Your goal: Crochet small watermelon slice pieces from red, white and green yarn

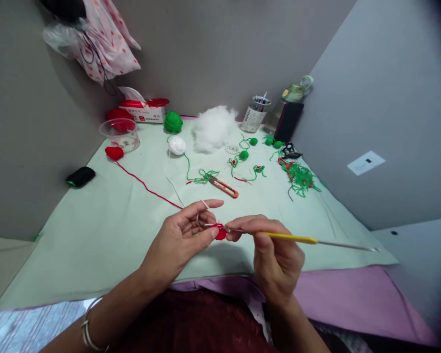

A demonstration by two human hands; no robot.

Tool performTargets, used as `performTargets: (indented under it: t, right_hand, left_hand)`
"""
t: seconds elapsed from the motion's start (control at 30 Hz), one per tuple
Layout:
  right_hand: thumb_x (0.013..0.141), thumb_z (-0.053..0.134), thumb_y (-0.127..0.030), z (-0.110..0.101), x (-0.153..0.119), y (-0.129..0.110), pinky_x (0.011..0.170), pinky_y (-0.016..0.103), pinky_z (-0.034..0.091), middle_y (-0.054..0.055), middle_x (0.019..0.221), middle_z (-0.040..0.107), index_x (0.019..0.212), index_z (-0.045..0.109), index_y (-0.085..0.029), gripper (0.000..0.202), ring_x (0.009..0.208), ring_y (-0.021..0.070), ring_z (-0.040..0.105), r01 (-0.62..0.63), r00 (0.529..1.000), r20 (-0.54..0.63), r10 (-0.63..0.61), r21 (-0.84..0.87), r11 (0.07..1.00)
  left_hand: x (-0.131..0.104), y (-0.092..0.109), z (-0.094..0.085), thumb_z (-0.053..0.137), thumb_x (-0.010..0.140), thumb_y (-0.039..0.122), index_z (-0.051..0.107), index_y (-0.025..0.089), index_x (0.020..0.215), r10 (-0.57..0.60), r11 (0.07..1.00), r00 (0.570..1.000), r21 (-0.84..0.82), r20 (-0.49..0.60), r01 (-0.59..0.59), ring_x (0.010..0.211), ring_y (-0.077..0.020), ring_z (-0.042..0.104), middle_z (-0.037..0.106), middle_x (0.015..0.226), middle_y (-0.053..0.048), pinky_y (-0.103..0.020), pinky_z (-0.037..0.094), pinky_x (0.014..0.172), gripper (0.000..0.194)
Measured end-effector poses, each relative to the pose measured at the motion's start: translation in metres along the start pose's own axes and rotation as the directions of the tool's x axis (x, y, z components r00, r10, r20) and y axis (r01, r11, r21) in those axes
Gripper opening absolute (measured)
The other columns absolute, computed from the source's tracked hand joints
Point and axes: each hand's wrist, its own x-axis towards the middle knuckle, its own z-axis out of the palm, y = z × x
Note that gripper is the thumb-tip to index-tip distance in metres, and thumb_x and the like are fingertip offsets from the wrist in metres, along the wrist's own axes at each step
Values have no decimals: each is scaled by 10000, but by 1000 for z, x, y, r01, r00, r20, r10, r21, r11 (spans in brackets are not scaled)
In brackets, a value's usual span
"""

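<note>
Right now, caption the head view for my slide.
Left hand pinches red crochet; right hand holds yellow-handled hook; orange snips beyond.

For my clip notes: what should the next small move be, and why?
I'd probably have the right hand turn the yellow-handled hook slightly to catch the white yarn: the hook's tip shows past the red piece, the left hand pinches that piece, and the yarn runs over the left fingers. Whether it's already caught, I can't tell.
</note>
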Motion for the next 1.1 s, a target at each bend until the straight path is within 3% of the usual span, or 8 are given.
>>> performTargets:
  t: [0.23,0.47,0.6,0.7,0.8,0.93,1.1]
  right_hand:
    - [1048,507,-109,-1,-3,0,813,357,624,55,1050,787,1185,711,-224,271,961,184,735,143,988,76,-132,-161,977]
    - [994,591,-67,-1,-7,5,801,335,645,114,1177,767,1260,726,-215,332,1008,197,745,298,952,176,-250,-356,886]
    - [998,581,-76,1,-6,6,779,342,649,95,1162,782,1260,738,-245,348,984,201,755,291,956,126,-264,-308,906]
    - [999,589,-94,1,-6,6,761,345,645,91,1142,790,1244,746,-245,328,962,204,759,280,959,134,-251,-281,918]
    - [1006,592,-109,2,-5,4,778,350,636,87,1147,784,1232,748,-242,305,971,198,750,242,968,122,-218,-237,941]
    - [1033,560,-119,2,-2,-1,804,332,622,68,1065,789,1154,760,-223,256,964,176,741,181,982,82,-169,-168,969]
    - [1036,550,-105,0,-1,-2,846,326,607,57,1043,787,1152,743,-208,247,997,166,730,165,982,118,-146,-173,971]
  left_hand:
    - [0,-1,2,774,850,183,742,274,1238,43,998,999,39,-11,-42,902,-130,651,642,891,29,-272,520,917,400]
    - [1,1,6,810,826,219,698,240,1266,44,999,999,14,-30,-44,852,-128,628,639,852,34,-246,517,829,455]
    - [1,3,7,722,934,362,667,221,1304,95,992,996,81,1,-94,747,-118,578,617,790,42,-238,492,731,400]
    - [2,2,7,597,1017,345,664,219,1312,187,961,982,208,8,-185,680,-113,539,580,719,56,-243,463,693,328]
    - [3,-1,5,587,1019,288,662,233,1324,256,928,966,284,-14,-242,677,-111,540,576,729,59,-246,460,706,319]
    - [4,-3,2,609,1003,279,669,246,1318,265,931,964,264,-20,-250,691,-111,550,582,776,50,-241,469,692,322]
    - [4,0,1,637,986,275,685,243,1290,305,917,951,284,-51,-279,701,-114,566,591,790,45,-244,485,709,310]
